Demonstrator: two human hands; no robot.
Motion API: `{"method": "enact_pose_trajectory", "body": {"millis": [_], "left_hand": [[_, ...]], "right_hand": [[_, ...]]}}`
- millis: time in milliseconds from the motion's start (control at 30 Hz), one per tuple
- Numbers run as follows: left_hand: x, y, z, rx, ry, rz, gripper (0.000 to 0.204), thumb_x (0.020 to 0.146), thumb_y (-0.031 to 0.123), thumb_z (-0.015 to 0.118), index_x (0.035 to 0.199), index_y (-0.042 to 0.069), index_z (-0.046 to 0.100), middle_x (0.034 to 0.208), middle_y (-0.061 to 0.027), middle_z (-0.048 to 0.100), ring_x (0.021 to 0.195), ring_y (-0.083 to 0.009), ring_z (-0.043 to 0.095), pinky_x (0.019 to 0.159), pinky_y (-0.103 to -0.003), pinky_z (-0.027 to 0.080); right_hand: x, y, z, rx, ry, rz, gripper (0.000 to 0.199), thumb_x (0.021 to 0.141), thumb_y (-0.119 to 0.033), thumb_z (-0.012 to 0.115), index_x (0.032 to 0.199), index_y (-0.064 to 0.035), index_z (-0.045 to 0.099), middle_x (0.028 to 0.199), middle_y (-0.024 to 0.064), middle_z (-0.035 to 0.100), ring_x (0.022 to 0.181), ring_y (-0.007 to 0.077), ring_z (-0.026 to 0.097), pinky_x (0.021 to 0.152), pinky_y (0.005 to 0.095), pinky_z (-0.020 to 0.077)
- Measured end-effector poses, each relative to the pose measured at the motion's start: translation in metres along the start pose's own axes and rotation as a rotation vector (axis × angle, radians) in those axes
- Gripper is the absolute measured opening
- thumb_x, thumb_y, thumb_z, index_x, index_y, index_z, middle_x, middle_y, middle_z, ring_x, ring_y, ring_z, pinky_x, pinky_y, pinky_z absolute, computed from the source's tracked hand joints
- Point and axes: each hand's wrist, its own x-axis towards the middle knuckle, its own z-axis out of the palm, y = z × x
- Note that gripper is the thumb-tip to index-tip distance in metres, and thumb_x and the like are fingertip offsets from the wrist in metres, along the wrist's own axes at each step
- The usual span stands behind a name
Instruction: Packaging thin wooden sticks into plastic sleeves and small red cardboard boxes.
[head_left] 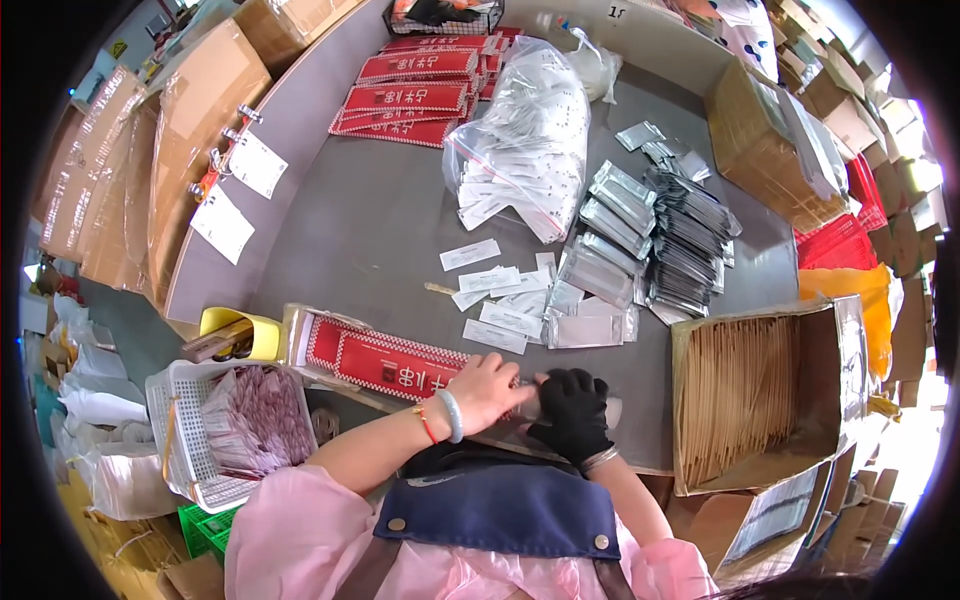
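Note:
My bare left hand (482, 393), with a pale bangle and a red cord at the wrist, is at the table's near edge. Its fingers bend down beside a blurred, pale, see-through thing (528, 404), too smeared to name. To its right my right hand (573, 413), in a black glove, curls over the same spot; a pale end (613, 411) shows past the glove. Left of my hands lie red printed sleeves (390, 368) in a long shallow cardboard box (297, 335). Beyond my hands are loose white paper slips (497, 340) and flat clear-and-silver packets (586, 331).
A big clear bag of white slips (530, 130), stacked red sleeves (410, 97) and piled silver packets (690, 235) lie farther back. On the right stands a carton of brown strips (735, 390). A white basket (175, 430) and yellow container (262, 337) are at left.

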Motion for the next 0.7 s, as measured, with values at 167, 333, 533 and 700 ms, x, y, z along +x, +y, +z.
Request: {"method": "enact_pose_trajectory", "body": {"millis": [167, 333, 533, 700], "left_hand": [[0.016, 0.009, -0.052, 0.095, 0.03, 0.11, 0.007, 0.075, 0.019, 0.064, 0.081, 0.017, 0.064, 0.099, -0.0064, 0.055, 0.096, -0.026, 0.053, 0.073, -0.039, 0.046], [0.015, -0.044, -0.098, 0.102, 0.092, 0.091, 0.009, 0.066, 0.012, 0.064, 0.075, 0.011, 0.061, 0.1, -0.0067, 0.055, 0.094, -0.0271, 0.054, 0.075, -0.041, 0.046], [-0.027, -0.066, -0.052, -0.122, 0.374, -0.453, 0.052, 0.062, 0.017, 0.082, 0.11, 0.007, 0.066, 0.126, -0.0173, 0.053, 0.12, -0.037, 0.046, 0.102, -0.05, 0.038], [-0.037, -0.02, 0.026, -0.121, 0.349, -0.729, 0.096, 0.057, 0.042, 0.088, 0.136, 0.004, 0.048, 0.144, -0.0193, 0.037, 0.133, -0.043, 0.033, 0.108, -0.06, 0.025]], "right_hand": [[0.005, -0.001, -0.025, -0.025, -0.033, -0.029, 0.064, 0.062, -0.036, 0.081, 0.116, -0.0112, 0.058, 0.107, 0.0103, 0.06, 0.101, 0.0318, 0.056, 0.091, 0.0473, 0.0381], [0.01, 0.006, -0.071, -0.033, 0.059, 0.006, 0.058, 0.064, -0.031, 0.079, 0.114, -0.009, 0.057, 0.105, 0.0118, 0.06, 0.098, 0.0329, 0.057, 0.09, 0.0479, 0.039], [-0.006, 0.003, -0.052, -0.064, -0.022, 0.108, 0.056, 0.066, -0.036, 0.079, 0.11, -0.0096, 0.058, 0.099, 0.0108, 0.059, 0.092, 0.033, 0.057, 0.08, 0.0457, 0.0401], [-0.004, 0.0, -0.042, -0.098, -0.117, 0.106, 0.056, 0.066, -0.038, 0.078, 0.11, -0.0093, 0.059, 0.099, 0.0103, 0.059, 0.093, 0.0311, 0.057, 0.08, 0.0451, 0.0391]]}}
